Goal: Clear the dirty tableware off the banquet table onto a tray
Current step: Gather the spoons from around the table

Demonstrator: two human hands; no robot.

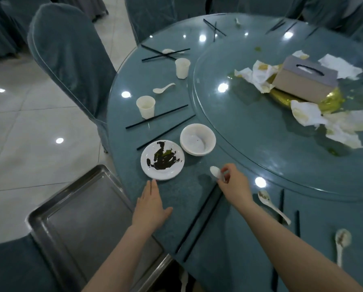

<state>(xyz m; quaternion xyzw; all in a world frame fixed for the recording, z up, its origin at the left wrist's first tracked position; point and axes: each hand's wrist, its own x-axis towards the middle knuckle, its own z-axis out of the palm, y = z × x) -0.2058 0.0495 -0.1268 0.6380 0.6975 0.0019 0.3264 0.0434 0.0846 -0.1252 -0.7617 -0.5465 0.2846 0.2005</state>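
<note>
My right hand [233, 184] pinches a white spoon [215, 171] just above the round banquet table [229, 228], near its front edge. My left hand [151, 203] lies flat with straight fingers, its fingertips touching the rim of a white plate [162, 160] smeared with dark sauce. Just right of the plate sits a white bowl [197, 139]. An empty steel tray [87, 220] rests at the lower left, beside the table edge. A pair of black chopsticks [199, 220] lies between my two arms.
Two white cups [146, 106] [182, 68], more spoons [273, 206] [341, 243] [163, 88] and several black chopsticks are scattered round the rim. The glass turntable [271, 131] carries a tissue box [307, 79] and crumpled napkins. Covered chairs [68, 53] stand to the left.
</note>
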